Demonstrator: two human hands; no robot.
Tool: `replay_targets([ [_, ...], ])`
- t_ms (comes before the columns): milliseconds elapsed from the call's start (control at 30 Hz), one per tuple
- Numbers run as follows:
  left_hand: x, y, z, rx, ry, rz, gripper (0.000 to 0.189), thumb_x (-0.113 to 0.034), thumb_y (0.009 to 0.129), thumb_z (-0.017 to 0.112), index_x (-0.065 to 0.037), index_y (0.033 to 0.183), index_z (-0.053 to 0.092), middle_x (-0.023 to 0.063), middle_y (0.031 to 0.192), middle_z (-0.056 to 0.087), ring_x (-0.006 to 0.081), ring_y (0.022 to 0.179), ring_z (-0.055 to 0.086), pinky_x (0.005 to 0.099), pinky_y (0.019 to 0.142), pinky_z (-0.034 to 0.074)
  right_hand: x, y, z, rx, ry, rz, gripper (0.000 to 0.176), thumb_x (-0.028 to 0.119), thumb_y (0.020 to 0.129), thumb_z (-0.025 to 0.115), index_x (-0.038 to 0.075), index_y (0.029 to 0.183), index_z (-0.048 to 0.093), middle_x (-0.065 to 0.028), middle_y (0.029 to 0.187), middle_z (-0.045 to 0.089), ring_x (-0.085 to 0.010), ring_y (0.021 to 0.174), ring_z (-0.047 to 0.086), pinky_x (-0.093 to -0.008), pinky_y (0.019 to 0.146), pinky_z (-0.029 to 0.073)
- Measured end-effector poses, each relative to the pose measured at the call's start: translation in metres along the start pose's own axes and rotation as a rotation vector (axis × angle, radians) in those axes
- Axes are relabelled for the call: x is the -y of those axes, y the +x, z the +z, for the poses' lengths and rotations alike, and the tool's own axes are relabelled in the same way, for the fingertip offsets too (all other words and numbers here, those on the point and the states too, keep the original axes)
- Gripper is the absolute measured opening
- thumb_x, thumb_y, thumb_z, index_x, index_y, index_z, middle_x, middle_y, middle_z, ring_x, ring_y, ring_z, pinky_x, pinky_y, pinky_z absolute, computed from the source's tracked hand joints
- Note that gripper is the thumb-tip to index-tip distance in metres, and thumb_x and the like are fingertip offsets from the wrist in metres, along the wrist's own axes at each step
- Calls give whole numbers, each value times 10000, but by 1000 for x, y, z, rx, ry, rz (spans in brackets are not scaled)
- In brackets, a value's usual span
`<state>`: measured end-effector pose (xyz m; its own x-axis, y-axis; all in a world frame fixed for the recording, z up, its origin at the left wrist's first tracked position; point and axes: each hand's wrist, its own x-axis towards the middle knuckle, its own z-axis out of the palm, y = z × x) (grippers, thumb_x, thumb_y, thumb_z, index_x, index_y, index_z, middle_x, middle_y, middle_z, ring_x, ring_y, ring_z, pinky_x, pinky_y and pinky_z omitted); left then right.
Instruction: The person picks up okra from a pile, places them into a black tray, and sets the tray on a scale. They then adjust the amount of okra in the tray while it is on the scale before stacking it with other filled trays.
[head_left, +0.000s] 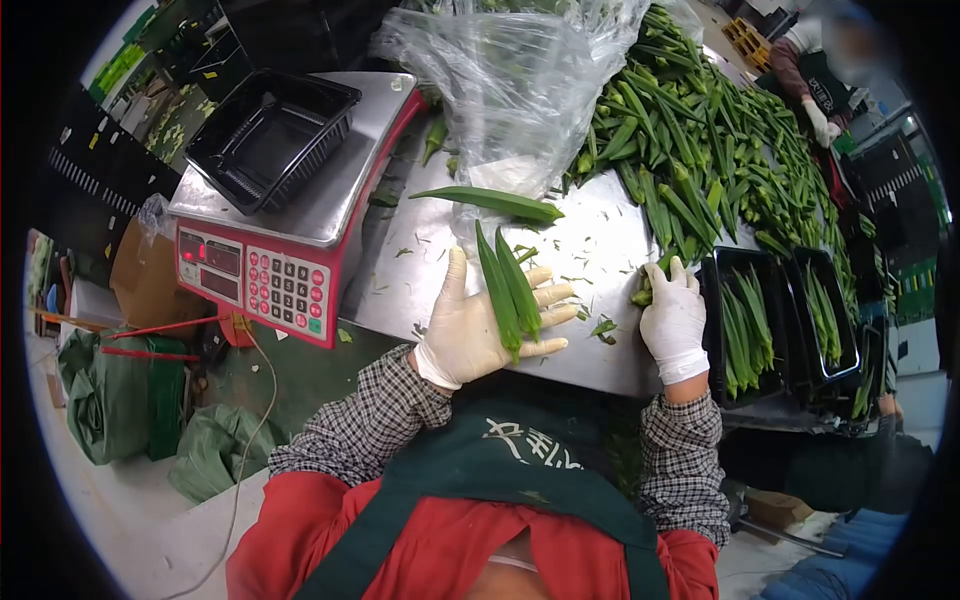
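Note:
Palm up with its gloved fingers spread, my left hand [480,325] has two okra pods [508,290] lying across it. Just above it, a single long okra pod [490,202] lies near the plastic bag. My right hand [673,315], also gloved, is at the table's front edge with its fingers bent around a green okra piece [645,292], mostly hidden by the fingers. Beside my right hand stands a black tray [712,300] with several okra pods in it. A large okra pile [690,140] covers the table's right side.
A red scale [335,285] at the left bears a black tray [200,150]. Clear plastic bags [510,80] lie at the back middle. Another okra tray [853,340] stands farther right. A co-worker [825,75] with gloved hands is at the top right. Green bags [110,400] lie lower left.

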<state>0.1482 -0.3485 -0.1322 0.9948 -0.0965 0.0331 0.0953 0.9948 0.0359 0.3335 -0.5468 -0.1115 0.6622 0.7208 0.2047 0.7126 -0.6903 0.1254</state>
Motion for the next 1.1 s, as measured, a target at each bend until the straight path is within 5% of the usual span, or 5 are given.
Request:
replay_targets([
  [267, -5, -1, -9, 24, 92, -49, 1071, -815, 765, 338, 5, 1444, 214, 261, 1483, 214, 397, 1381, 216, 610, 1079, 203, 33, -7, -73, -319, 580, -6, 296, -50, 766, 589, 9, 1056, 581, -179, 1122, 565, -326, 992, 599, -344, 838, 494],
  [433, -5, -1, -7, 19, 206, -48, 1061, -808, 776, 330, 8, 1444, 214, 256, 1483, 216, 387, 1383, 217, 604, 1076, 223, 43, -9, -55, -292, 1493, 326, 238, -22, 881, 524, -34, 1118, 538, -100, 1071, 586, -152, 976, 578, -279, 870, 477],
  [600, -1, 1, -7, -10, 226, -31, 1033, -778, 794, 362, 6, 1447, 201, 248, 1490, 205, 382, 1388, 208, 602, 1084, 213, 47, -12, -20, -108, 2390, 534, 265, 38, 935, 474, -19, 1194, 467, -194, 1183, 531, -287, 1073, 568, -449, 912, 510],
  [967, 2, -1, -8, -80, 339, -24, 626, -249, 932, 489, -15, 1447, 219, 186, 1463, 316, 318, 1362, 306, 543, 1078, 289, 45, 4, -5, -71, 2094, 519, 382, 61, 923, 529, -37, 1278, 429, -167, 1208, 525, -250, 1066, 557, -376, 954, 454],
  [1100, 5, 0, -10, -105, 362, -9, 611, -239, 946, 481, -16, 1447, 214, 179, 1461, 322, 298, 1358, 318, 529, 1071, 308, 50, 3, -34, -471, 698, 83, 435, 29, 863, 572, -53, 1272, 447, -160, 1193, 525, -214, 1050, 544, -308, 936, 425],
])
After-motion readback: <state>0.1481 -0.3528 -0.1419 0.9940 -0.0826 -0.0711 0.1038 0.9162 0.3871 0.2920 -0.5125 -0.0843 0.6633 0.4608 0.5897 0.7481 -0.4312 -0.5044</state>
